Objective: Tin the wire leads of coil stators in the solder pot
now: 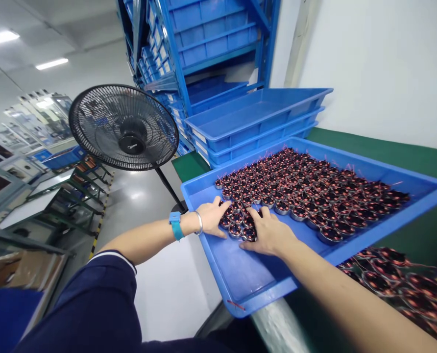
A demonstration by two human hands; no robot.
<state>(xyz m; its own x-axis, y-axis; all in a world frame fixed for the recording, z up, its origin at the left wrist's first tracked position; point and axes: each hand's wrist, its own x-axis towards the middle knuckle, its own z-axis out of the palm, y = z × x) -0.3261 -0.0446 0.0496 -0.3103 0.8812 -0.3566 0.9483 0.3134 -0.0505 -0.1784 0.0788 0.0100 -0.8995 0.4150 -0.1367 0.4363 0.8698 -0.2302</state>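
A blue plastic tray (236,289) holds many small round metal-rimmed copper coils (299,184) with thin reddish wires, packed in close rows. At its near left part, a small cluster of the same coils (236,223) sits between my two hands. My left hand (211,218) presses on the cluster's left side, thumb and fingers curved round it. My right hand (268,230) grips the right side, its fingertips over the outer coils. Both hands' fingertips are partly hidden among the coils. A blue strap is on my left wrist, along with a silver bangle (199,223).
Stacked blue trays (255,117) stand behind the tray, before a blue rack (178,63) of bins. To the left is a black standing fan (130,137). More coils (395,279) lie at lower right, by my right forearm. A loose red wire (236,305) lies on the tray's near corner.
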